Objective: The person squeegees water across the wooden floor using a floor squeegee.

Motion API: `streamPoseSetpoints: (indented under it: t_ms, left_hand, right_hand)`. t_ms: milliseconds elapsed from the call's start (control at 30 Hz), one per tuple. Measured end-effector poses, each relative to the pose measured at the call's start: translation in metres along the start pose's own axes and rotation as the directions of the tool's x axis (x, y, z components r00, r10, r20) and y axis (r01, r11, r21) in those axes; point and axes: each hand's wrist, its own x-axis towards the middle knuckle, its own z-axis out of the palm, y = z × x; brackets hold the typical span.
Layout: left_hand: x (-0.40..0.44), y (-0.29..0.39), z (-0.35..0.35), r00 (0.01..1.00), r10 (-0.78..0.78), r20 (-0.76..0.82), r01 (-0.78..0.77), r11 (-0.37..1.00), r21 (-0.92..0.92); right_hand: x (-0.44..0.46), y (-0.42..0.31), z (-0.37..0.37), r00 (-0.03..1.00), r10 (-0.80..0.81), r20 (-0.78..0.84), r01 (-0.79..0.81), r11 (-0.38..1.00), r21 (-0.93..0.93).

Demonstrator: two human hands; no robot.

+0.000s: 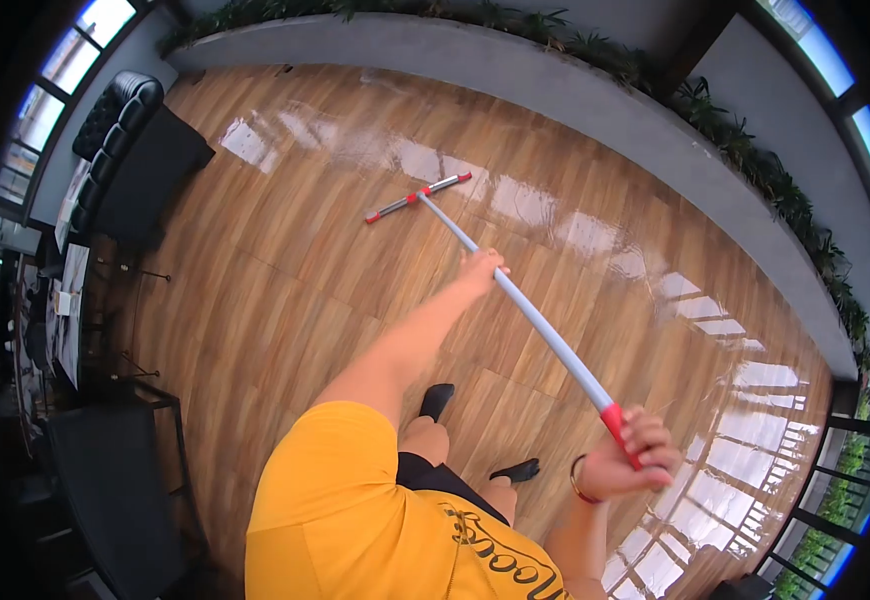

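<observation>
A floor squeegee with a long grey pole stretches diagonally before me. Its head, a grey bar with red end caps and a red middle joint, rests on the wooden floor ahead. Partway down the pole my left hand is wrapped round it. My right hand grips the red handle at the near end, close to my right side. A dark bracelet circles the right wrist. The floor around and beyond the head looks wet and shiny.
A black tufted armchair stands at the left, with a table and a dark chair nearer me. A curved grey planter wall with green plants bounds the floor's far and right sides. Windows reflect on the floor at right.
</observation>
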Motion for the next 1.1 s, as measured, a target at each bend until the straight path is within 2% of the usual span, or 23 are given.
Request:
streamPoseSetpoints:
  t_ms: [33, 67, 133, 167, 233, 300, 333, 367, 400, 433, 467, 500, 533, 567, 600, 667, 767, 800, 867, 933, 967, 1067, 1100]
  left_hand:
    - [0.008, -0.023, 0.019, 0.997, -0.068, 0.04, 0.068, 0.998, -0.009]
    - [0.008, -0.024, 0.019, 0.998, -0.054, 0.044, 0.054, 0.999, -0.004]
    - [0.01, -0.01, 0.026, 0.99, -0.094, 0.109, 0.042, 0.913, 0.407]
    - [0.008, 0.019, 0.031, 0.991, -0.086, 0.098, 0.038, 0.91, 0.414]
    - [-0.019, 0.094, 0.055, 0.931, 0.043, 0.361, -0.178, 0.92, 0.349]
    - [-0.05, 0.179, 0.112, 0.887, 0.22, 0.407, -0.336, 0.91, 0.241]
    - [-0.066, 0.233, 0.141, 0.816, 0.379, 0.435, -0.462, 0.881, 0.099]
    - [-0.09, 0.296, 0.165, 0.8, 0.449, 0.399, -0.434, 0.891, -0.131]
    - [-0.119, 0.357, 0.2, 0.754, 0.516, 0.407, -0.449, 0.856, -0.255]
    - [-0.148, 0.431, 0.217, 0.686, 0.552, 0.474, -0.387, 0.829, -0.404]
    - [-0.173, 0.501, 0.23, 0.566, 0.631, 0.53, -0.396, 0.772, -0.497]
    - [-0.206, 0.565, 0.253, 0.464, 0.699, 0.545, -0.386, 0.713, -0.586]
    - [-0.233, 0.627, 0.264, 0.34, 0.75, 0.568, -0.344, 0.661, -0.667]
    - [-0.262, 0.682, 0.279, 0.247, 0.788, 0.564, -0.321, 0.616, -0.719]
    - [-0.291, 0.729, 0.297, 0.152, 0.818, 0.555, -0.296, 0.573, -0.764]
    - [-0.343, 0.812, 0.333, 0.07, 0.888, 0.455, -0.169, 0.46, -0.872]
    - [-0.392, 0.898, 0.388, -0.032, 0.921, 0.388, -0.158, 0.378, -0.912]
    - [-0.4, 0.912, 0.411, -0.051, 0.927, 0.371, -0.145, 0.36, -0.921]
    - [-0.393, 0.931, 0.455, -0.063, 0.894, 0.443, -0.183, 0.426, -0.886]
    - [-0.353, 0.932, 0.466, -0.064, 0.875, 0.48, -0.206, 0.459, -0.864]
    - [-0.342, 0.926, 0.479, 0.003, 0.879, 0.476, -0.214, 0.466, -0.859]
    - [-0.28, 0.889, 0.5, 0.185, 0.829, 0.528, -0.302, 0.559, -0.772]
    - [-0.253, 0.867, 0.501, 0.278, 0.816, 0.507, -0.316, 0.577, -0.754]
  right_hand:
    - [-0.008, 0.012, -0.008, 0.996, 0.077, 0.049, -0.075, 0.997, -0.034]
    - [-0.015, 0.019, -0.021, 0.984, 0.15, 0.095, -0.143, 0.987, -0.071]
    - [-0.021, 0.015, -0.067, 0.975, 0.192, 0.115, -0.188, 0.981, -0.044]
    - [-0.02, 0.009, -0.091, 0.957, 0.247, 0.154, -0.248, 0.969, -0.015]
    - [0.005, -0.024, -0.161, 0.979, 0.203, 0.022, -0.204, 0.978, 0.044]
    - [0.051, -0.079, -0.251, 0.987, 0.146, -0.065, -0.139, 0.985, 0.101]
    - [0.076, -0.113, -0.292, 0.97, 0.06, -0.234, -0.038, 0.994, 0.098]
    - [0.102, -0.158, -0.345, 0.951, 0.03, -0.308, 0.012, 0.991, 0.134]
    - [0.125, -0.208, -0.4, 0.954, -0.048, -0.297, 0.065, 0.997, 0.05]
    - [0.144, -0.264, -0.457, 0.954, -0.102, -0.283, 0.102, 0.995, -0.014]
    - [0.158, -0.323, -0.512, 0.958, -0.133, -0.255, 0.13, 0.991, -0.029]
    - [0.168, -0.389, -0.557, 0.951, -0.093, -0.295, 0.091, 0.996, -0.02]
    - [0.188, -0.426, -0.554, 0.798, -0.439, -0.414, 0.183, 0.83, -0.527]
    - [0.183, -0.488, -0.6, 0.858, -0.41, -0.31, 0.151, 0.778, -0.61]
    - [0.181, -0.537, -0.624, 0.827, -0.461, -0.323, 0.179, 0.76, -0.625]
    - [0.184, -0.598, -0.652, 0.81, -0.494, -0.317, 0.132, 0.679, -0.722]
    - [0.181, -0.66, -0.674, 0.791, -0.54, -0.288, 0.014, 0.486, -0.874]
    - [0.181, -0.673, -0.679, 0.789, -0.549, -0.275, -0.025, 0.418, -0.908]
    - [0.193, -0.645, -0.704, 0.719, -0.617, -0.319, 0.059, 0.512, -0.857]
    - [0.188, -0.639, -0.772, 0.79, -0.489, -0.368, 0.176, 0.758, -0.628]
    - [0.197, -0.625, -0.791, 0.782, -0.494, -0.38, 0.202, 0.777, -0.596]
    - [0.246, -0.557, -0.825, 0.854, -0.369, -0.368, 0.211, 0.89, -0.404]
    - [0.26, -0.524, -0.845, 0.93, -0.274, -0.245, 0.199, 0.936, -0.292]
